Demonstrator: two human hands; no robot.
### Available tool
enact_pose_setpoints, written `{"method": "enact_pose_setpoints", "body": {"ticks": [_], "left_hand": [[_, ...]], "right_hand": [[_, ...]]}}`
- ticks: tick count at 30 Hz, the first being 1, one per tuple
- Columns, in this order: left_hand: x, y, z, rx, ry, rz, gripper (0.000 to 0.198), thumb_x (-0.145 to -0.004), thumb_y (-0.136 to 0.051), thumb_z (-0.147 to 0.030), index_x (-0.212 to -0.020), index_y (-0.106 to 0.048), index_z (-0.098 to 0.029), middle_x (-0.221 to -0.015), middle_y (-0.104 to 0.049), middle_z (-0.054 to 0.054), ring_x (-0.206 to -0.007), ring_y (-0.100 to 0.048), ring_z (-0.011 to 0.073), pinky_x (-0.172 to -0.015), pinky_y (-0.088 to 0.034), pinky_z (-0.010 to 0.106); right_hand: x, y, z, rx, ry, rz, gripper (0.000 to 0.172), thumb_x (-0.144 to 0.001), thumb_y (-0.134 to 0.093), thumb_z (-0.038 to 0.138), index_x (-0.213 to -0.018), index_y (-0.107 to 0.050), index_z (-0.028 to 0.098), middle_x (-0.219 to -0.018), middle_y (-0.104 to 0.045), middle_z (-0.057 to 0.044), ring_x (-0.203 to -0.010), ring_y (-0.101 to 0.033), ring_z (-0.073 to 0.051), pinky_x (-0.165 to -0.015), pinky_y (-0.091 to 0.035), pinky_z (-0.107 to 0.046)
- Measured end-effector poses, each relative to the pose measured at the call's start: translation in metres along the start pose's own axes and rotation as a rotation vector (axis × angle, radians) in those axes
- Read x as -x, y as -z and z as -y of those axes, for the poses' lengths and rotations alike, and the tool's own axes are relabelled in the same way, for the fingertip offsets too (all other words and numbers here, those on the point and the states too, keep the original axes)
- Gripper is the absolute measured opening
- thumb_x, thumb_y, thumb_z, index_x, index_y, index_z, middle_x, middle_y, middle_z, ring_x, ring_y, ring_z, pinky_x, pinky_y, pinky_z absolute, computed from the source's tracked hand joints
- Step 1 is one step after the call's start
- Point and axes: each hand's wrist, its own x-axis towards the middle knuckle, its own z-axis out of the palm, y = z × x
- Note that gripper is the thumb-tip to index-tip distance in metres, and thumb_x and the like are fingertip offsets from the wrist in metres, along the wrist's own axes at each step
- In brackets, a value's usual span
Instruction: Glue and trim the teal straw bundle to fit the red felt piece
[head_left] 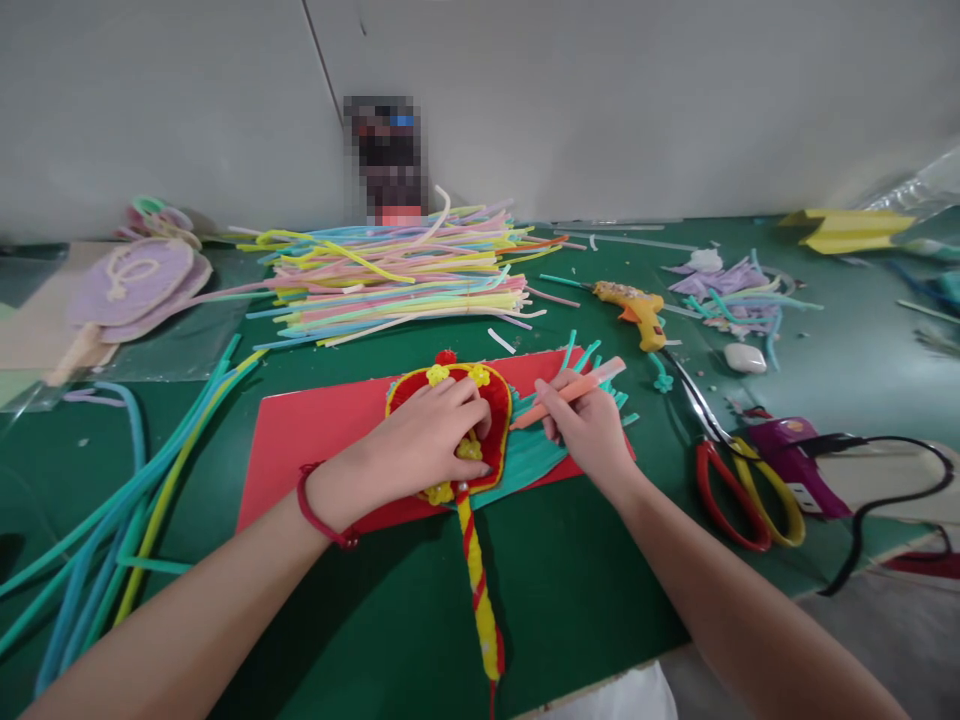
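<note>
A red heart-like hand fan point(495, 440) with yellow edging, yellow flowers and a red-and-yellow twisted handle lies on a row of teal pipe cleaners point(536, 455). Beneath them is a red sheet point(300, 440). My left hand point(439, 430) presses on the fan's face, fingers bent, the thumb beside a yellow flower; part of the fan is hidden under it. Pinched in my right hand point(581, 420) is an orange pen point(566, 392), its tip at the fan's right edge over the teal strips.
Pastel pipe cleaners point(405, 280) are heaped at the back. Loose teal ones point(142, 500) lie left, below purple fan shapes point(135, 285). To the right are a yellow glue gun point(634, 310), scissors point(742, 490), a purple power block point(799, 465) with a black cable and purple scraps point(731, 290).
</note>
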Motion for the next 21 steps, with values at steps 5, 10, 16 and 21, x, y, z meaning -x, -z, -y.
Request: {"method": "enact_pose_setpoints", "body": {"ticks": [5, 10, 16, 21], "left_hand": [[-0.0002, 0.0000, 0.0001, -0.002, -0.002, 0.000, 0.023, -0.075, -0.068, -0.036, -0.083, -0.055, -0.018, -0.095, -0.053, 0.003, -0.089, -0.050, 0.0214, -0.073, -0.040, 0.032], [-0.0001, -0.0014, 0.0015, -0.005, -0.012, -0.004, 0.023, -0.076, -0.067, -0.036, -0.086, -0.055, -0.019, -0.096, -0.052, 0.002, -0.089, -0.050, 0.0213, -0.073, -0.040, 0.032], [-0.0001, -0.0009, 0.0012, -0.004, -0.007, -0.007, 0.023, -0.077, -0.066, -0.038, -0.086, -0.055, -0.019, -0.096, -0.052, 0.002, -0.089, -0.051, 0.0214, -0.073, -0.039, 0.032], [0.0000, -0.0002, 0.0022, 0.011, -0.015, -0.005, 0.021, -0.076, -0.067, -0.035, -0.084, -0.055, -0.019, -0.095, -0.052, 0.002, -0.090, -0.051, 0.0215, -0.072, -0.039, 0.031]], "right_hand": [[0.0026, 0.0011, 0.0023, -0.021, 0.002, 0.095, 0.034, -0.086, -0.055, 0.040, -0.059, -0.047, 0.021, -0.041, -0.045, 0.006, -0.038, -0.041, -0.008, -0.041, -0.034, -0.022], [0.0018, 0.0005, 0.0005, -0.019, -0.013, 0.086, 0.035, -0.086, -0.055, 0.042, -0.060, -0.046, 0.021, -0.043, -0.046, 0.006, -0.040, -0.042, -0.008, -0.042, -0.034, -0.022], [-0.0020, 0.0033, 0.0006, -0.040, 0.014, -0.020, 0.035, -0.086, -0.055, 0.041, -0.059, -0.047, 0.021, -0.045, -0.045, 0.006, -0.040, -0.042, -0.007, -0.042, -0.035, -0.022], [0.0039, 0.0029, 0.0030, -0.042, 0.004, 0.154, 0.035, -0.084, -0.058, 0.041, -0.058, -0.046, 0.021, -0.042, -0.047, 0.006, -0.040, -0.044, -0.008, -0.044, -0.038, -0.023]]}}
